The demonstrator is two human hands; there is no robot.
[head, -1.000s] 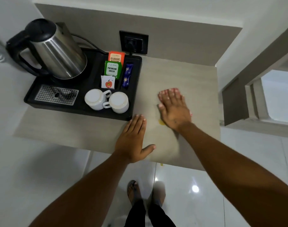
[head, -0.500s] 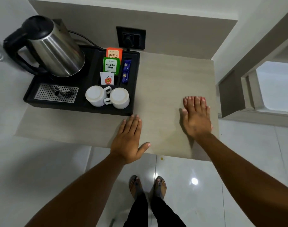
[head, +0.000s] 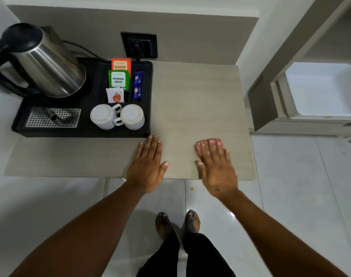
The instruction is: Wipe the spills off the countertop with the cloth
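My right hand (head: pixel 215 166) lies palm down on the beige countertop (head: pixel 194 100) near its front right corner, fingers together. A thin pinkish strip (head: pixel 208 141) shows along its fingertips and looks like the cloth pressed under the hand; the rest of it is hidden. My left hand (head: pixel 147 164) rests flat on the counter's front edge, just in front of the tray's corner, thumb spread and holding nothing. I see no spill on the bare counter surface.
A black tray (head: pixel 148 96) at the left holds a steel kettle (head: pixel 44 62), two upturned white cups (head: pixel 118 116) and tea sachets (head: pixel 118 80). A wall socket (head: pixel 139 45) sits behind. A small yellow spot (head: pixel 191 188) lies on the white floor tiles.
My right hand slid from the counter's middle to the right, then back toward the front edge. The yellow spot seen beside it a second ago no longer shows. The left hand stayed put.
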